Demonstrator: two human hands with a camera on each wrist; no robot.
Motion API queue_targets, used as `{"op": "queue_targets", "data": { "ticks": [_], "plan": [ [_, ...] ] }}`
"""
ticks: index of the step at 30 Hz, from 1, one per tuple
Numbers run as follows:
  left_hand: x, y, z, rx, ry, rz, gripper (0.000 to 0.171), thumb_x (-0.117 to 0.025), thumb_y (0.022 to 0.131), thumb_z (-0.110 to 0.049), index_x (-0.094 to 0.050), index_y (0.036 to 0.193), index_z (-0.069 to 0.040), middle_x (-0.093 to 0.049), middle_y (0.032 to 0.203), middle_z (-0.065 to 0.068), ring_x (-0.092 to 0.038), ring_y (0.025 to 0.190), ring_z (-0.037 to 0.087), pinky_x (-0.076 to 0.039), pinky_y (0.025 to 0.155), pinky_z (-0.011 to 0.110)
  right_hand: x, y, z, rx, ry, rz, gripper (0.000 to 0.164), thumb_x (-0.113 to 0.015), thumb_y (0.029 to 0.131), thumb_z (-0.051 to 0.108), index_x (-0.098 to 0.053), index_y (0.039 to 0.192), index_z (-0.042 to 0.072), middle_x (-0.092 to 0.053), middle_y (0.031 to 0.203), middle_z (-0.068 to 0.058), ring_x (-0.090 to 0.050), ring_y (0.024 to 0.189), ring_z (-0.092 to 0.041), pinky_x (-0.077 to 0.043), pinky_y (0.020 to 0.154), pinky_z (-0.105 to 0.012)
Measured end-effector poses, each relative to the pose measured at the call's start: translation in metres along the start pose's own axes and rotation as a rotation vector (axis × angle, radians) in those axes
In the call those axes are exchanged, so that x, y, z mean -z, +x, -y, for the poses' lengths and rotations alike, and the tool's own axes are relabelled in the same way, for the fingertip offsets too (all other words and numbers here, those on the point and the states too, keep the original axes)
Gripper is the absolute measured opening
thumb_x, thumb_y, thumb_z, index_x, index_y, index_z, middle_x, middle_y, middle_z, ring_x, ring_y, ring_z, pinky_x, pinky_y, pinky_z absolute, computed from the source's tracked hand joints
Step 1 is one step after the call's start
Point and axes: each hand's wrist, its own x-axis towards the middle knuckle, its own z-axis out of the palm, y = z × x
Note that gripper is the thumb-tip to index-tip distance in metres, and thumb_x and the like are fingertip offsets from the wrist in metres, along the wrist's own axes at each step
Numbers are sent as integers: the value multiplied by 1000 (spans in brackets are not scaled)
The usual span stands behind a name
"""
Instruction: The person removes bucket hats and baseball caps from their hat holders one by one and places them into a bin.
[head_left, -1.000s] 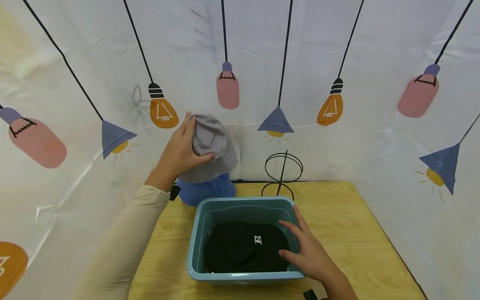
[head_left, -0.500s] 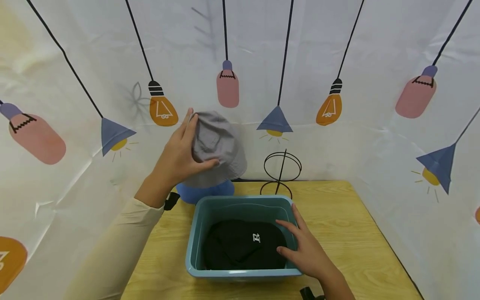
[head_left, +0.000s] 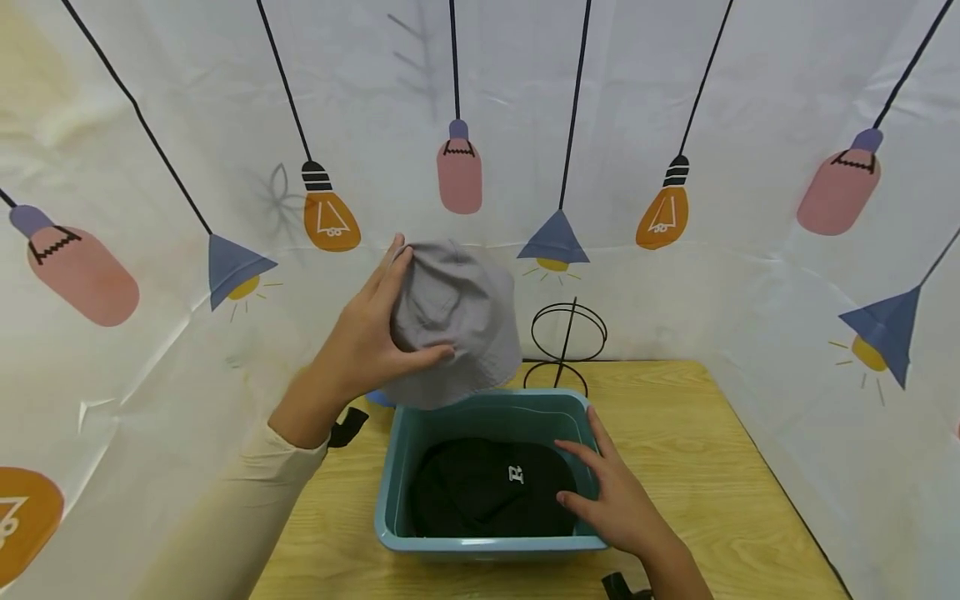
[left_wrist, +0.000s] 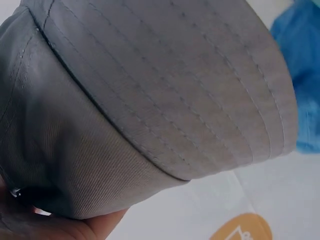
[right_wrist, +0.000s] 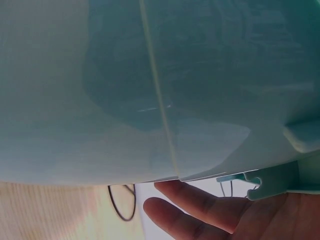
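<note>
My left hand [head_left: 363,337] grips a grey bucket hat [head_left: 468,321] by its crown, thumb on the near side. The hat hangs in the air, overlapping the bin's far left corner in the head view. Rows of stitching circle its brim [left_wrist: 215,95] in the left wrist view. Below, a teal plastic bin [head_left: 491,545] holds a black cap [head_left: 480,492] with a white letter R. Astride the bin's right rim rests my right hand [head_left: 618,500], its fingers spread and relaxed. The right wrist view shows two fingertips [right_wrist: 162,212] beside the bin's outer wall [right_wrist: 120,140].
A blue hat [head_left: 380,398] lies behind the bin, mostly hidden by the grey one. At the table's back stands a black wire stand [head_left: 562,360]. The wooden table [head_left: 675,442] meets a white backdrop [head_left: 645,308] printed with hanging lamps.
My left hand has carried the grey bucket hat rightward and lower, toward the bin, covering more of the blue hat. My right hand stays at the bin's rim.
</note>
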Motion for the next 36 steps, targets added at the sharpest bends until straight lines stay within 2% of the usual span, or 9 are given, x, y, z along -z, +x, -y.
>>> {"op": "queue_targets", "data": {
  "ticks": [7,14,22,30,36],
  "plan": [
    [-3,-15,-16,-20,-62,30,127,-95,68,-48,-21,167,-16,-13,174,-5,-30,156,23,-40,116,56,1,-2,0,5,1,-5,63,-82,88,35,-56,145,41,4,176,-1,-22,155,-49,-39,106,-75],
    [-9,-30,-31,-37,-112,83,128,-95,69,-47,-19,167,-18,-11,175,-5,-33,154,22,-41,115,54,0,-1,0,13,-20,-13,64,-82,89,34,-57,148,31,4,176,-1,-23,155,-49,-39,106,-75],
    [-22,-48,-42,-20,-137,173,127,-91,72,-54,-15,168,-22,-8,175,-8,-24,158,16,-40,117,49,0,0,0,36,-20,-27,63,-82,89,35,-56,146,35,2,176,-2,-23,155,-47,-41,106,-72],
    [-37,-64,-49,9,-165,239,126,-88,73,-61,-12,168,-27,-7,175,-8,-20,159,18,-40,118,51,-1,-2,-3,31,-19,-27,64,-81,88,32,-59,147,21,0,176,-5,-22,156,-45,-39,109,-71],
    [-46,-72,-51,19,-195,291,124,-86,75,-63,-13,168,-25,-6,175,-8,-20,159,18,-40,118,52,0,1,-8,59,-22,-28,61,-80,88,25,-61,144,13,-1,176,-6,-20,157,-42,-37,112,-69]
  ]
}}
